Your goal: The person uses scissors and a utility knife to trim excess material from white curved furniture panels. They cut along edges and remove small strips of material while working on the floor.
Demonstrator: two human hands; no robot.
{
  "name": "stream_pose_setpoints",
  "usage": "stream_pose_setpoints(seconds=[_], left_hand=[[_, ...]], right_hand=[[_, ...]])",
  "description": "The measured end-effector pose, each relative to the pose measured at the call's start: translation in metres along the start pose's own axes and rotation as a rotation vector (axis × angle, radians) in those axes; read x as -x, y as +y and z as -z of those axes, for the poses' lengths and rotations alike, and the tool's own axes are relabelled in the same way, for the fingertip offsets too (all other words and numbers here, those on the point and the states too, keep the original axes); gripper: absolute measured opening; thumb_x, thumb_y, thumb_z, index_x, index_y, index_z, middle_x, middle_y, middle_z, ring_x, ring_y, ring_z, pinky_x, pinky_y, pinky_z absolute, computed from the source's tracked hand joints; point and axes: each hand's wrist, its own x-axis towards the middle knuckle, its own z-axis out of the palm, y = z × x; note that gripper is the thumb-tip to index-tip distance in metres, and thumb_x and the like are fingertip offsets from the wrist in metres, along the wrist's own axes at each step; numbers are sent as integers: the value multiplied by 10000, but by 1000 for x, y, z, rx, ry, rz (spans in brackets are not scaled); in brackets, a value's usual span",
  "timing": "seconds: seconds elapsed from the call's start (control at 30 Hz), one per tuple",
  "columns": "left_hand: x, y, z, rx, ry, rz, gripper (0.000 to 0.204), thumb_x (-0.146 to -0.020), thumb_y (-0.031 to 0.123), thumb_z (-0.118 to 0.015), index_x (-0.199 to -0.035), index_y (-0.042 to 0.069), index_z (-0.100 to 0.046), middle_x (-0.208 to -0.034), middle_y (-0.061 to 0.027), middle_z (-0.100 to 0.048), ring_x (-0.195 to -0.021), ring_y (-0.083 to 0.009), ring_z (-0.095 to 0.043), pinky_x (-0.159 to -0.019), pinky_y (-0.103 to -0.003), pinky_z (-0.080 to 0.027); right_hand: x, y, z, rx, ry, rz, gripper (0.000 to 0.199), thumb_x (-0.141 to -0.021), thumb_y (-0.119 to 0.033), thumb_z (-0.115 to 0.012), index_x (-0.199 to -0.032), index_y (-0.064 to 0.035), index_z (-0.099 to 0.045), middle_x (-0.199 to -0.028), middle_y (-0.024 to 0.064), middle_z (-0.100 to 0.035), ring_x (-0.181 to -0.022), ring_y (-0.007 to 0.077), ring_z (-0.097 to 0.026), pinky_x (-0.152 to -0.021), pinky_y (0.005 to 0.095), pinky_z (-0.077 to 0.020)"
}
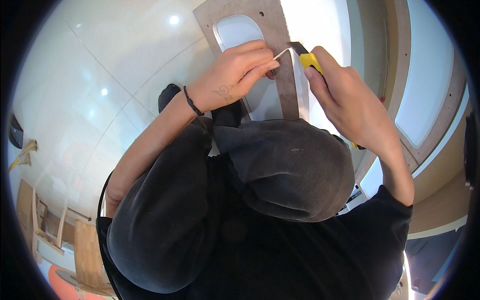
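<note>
My right hand [345,97] is wrapped round a yellow box cutter [311,62], its dark blade pointing up and left. The blade tip is at the edge of a brown wooden panel [277,25] with a white-backed rounded opening. Between the fingertips of my left hand [239,72] is pinched a thin white strip [283,53], which bends near the blade and runs down along the panel's edge. I cannot tell whether the blade touches the strip. My left fingers lie over the panel's opening and hide part of it.
Shiny pale floor tiles [110,65] spread on the left. A curved wooden piece with white insets [425,75] rises at the right. Wooden furniture [90,250] stands at the lower left. My bent knees [300,170] are close below the panel.
</note>
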Motion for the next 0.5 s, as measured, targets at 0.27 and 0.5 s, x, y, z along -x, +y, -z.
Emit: stream_pose_setpoints(seconds=[0.27, 0.5], left_hand=[[1, -1, -7, 5, -31, 44, 242, -1055, 142, -502, -956, -68, -572, -903, -153, -517, -811, -294, -570, -757, -350, -469], [1, 2, -15, -16, -6, 34, 257, -1049, 166, -506, -910, -49, -529, -854, -151, -482, -777, -297, -529, -728, -378, -443]], right_hand=[[-1, 7, 3, 5, -14, -30, 224, -1069, -201, -458, -1044, 16, -505, -612, 204, -570, -525, 350, -567, -532, 432, -434], [12, 11, 5, -14, -76, -128, 221, -1076, -198, -447, -1059, 10, -519, -587, 169, -564, -484, 280, -563, -511, 410, -424]])
